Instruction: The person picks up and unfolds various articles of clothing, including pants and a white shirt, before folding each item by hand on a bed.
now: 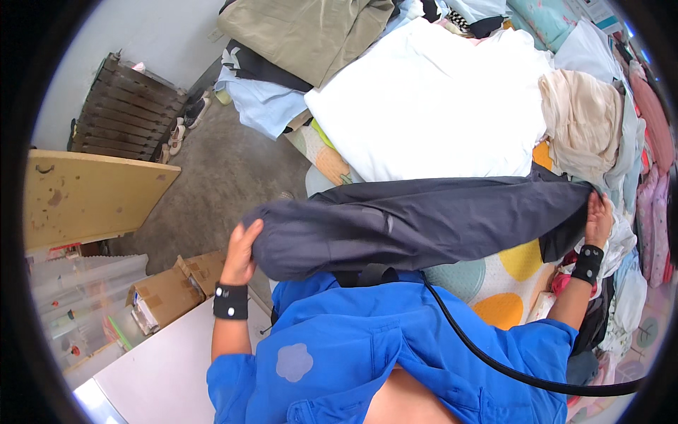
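Note:
A long dark grey garment (438, 222), perhaps a pair of trousers, is stretched sideways between my hands, just in front of my body. My left hand (242, 253) grips its rounded left end, with the thumb showing and the fingertips hidden behind the cloth. At the other end, my right hand (598, 218) is closed on a dark corner of the fabric. The garment's left end is slightly blurred. Directly beyond it a white cloth item (431, 106) lies spread on a patterned bed cover (505, 290), which shows under the garment too.
Olive-brown clothing (304, 35) and a light blue garment (261, 102) lie at the far left of the bed. A beige cloth (583, 124) and several heaped clothes line the right side. Cardboard boxes (169, 293), a yellow board (99, 198) and shoes (176, 134) stand left. A black cable (480, 350) crosses my front.

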### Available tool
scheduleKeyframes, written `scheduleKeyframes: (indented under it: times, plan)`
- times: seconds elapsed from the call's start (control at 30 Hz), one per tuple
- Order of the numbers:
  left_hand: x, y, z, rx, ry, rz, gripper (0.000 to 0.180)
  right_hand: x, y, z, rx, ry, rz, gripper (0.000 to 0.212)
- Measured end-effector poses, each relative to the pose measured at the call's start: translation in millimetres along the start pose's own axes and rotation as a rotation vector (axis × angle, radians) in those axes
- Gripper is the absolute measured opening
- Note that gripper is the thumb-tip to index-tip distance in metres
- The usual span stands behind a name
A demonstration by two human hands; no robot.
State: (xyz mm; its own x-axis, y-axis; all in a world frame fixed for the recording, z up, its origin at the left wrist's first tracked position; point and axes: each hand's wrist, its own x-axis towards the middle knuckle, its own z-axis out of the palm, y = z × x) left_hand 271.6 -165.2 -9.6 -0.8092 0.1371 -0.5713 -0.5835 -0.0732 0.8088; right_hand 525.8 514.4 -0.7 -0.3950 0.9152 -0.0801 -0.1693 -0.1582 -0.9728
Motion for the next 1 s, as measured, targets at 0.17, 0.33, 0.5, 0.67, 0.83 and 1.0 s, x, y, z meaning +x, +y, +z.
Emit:
scheduleKeyframes:
  times: [0.17, 0.33, 0.5, 0.67, 0.83, 1.0]
  plan:
    - [47, -32, 16, 0.008, -0.268, -0.172, 0.031, -52, 7, 95, -0.87, -0.23, -0.257, 0.03]
    - [99, -89, -6, 0.361, -0.166, -0.238, 0.027, -148, 9, 206, -1.018, -0.816, -0.579, 0.034]
    - [109, -103, 14, 0.23, -0.26, -0.233, 0.03, -183, 22, 220, -1.234, -1.061, -0.788, 0.036]
    - [112, -112, 4, 0.193, -0.353, -0.22, 0.027, -195, 17, 221, -1.227, -1.025, -0.964, 0.036]
    - [83, -77, 16, 0.121, -0.275, -0.149, 0.029, -205, 22, 218, -1.286, -1.019, -1.008, 0.031]
    - [39, -9, 16, 0.073, -0.223, 0.144, 0.03, -203, 27, 215, -1.243, -0.954, -0.935, 0.015]
